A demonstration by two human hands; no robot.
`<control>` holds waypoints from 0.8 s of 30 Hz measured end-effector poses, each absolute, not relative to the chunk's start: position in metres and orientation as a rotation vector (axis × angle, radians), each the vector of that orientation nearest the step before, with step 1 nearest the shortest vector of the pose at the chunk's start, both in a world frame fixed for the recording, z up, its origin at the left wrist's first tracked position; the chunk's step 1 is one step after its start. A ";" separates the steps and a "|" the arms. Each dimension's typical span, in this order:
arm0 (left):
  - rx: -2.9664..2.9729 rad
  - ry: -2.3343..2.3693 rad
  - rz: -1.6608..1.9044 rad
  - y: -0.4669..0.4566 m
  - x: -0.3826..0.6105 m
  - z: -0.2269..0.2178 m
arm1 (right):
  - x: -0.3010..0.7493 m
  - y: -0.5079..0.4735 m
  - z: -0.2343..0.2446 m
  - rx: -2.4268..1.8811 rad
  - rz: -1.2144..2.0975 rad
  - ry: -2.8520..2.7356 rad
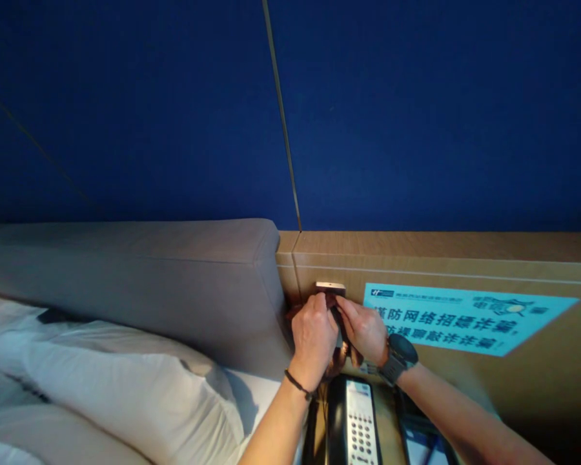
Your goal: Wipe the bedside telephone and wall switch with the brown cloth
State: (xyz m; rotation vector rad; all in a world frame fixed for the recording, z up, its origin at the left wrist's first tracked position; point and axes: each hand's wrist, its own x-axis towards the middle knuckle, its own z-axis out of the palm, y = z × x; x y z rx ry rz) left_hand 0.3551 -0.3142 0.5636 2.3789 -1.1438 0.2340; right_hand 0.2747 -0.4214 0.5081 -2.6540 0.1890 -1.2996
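Against the wood panel, my left hand (314,329) and my right hand (365,328) are close together, fingers closed. A reddish-brown, cloth-like piece (337,361) shows between and below them, and both hands seem to grip it. Right at my fingertips is a small wall fixture (330,286) with a pale top edge; most of it is hidden behind the hands. My left wrist has a thin dark band, my right a dark watch (401,356). Below the hands lies a black desk phone (361,420) with a white keypad face.
A grey padded headboard (198,284) stands to the left, with white pillows (140,381) in front. On the wood panel (552,361) at right is a light-blue printed sign (445,313). A dark-edged item (423,445) lies right of the phone. Blue wall panels (416,116) rise above.
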 end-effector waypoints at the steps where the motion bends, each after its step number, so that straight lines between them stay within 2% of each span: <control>1: 2.369 -1.080 0.200 -0.315 0.353 0.565 | 0.275 -0.419 0.505 -2.628 -1.303 0.219; 5: 2.258 -0.847 0.058 -0.312 0.352 0.559 | 0.271 -0.405 0.493 -2.517 -1.291 0.329; 9: 2.079 -0.756 -0.217 -0.296 0.354 0.527 | 0.269 -0.393 0.486 -2.447 -1.184 0.523; 14: 1.887 -0.756 -0.278 -0.277 0.355 0.502 | 0.254 -0.394 0.478 -2.480 -0.747 0.759; 17: 2.101 -0.898 -0.321 -0.262 0.348 0.484 | 0.215 -0.376 0.446 -2.531 -0.530 0.789; 21: 2.213 -0.820 -0.473 -0.233 0.333 0.429 | 0.155 -0.340 0.377 -2.462 -0.237 0.713; 24: 2.059 -0.801 -0.540 -0.213 0.325 0.415 | 0.137 -0.336 0.365 -2.332 -0.280 0.636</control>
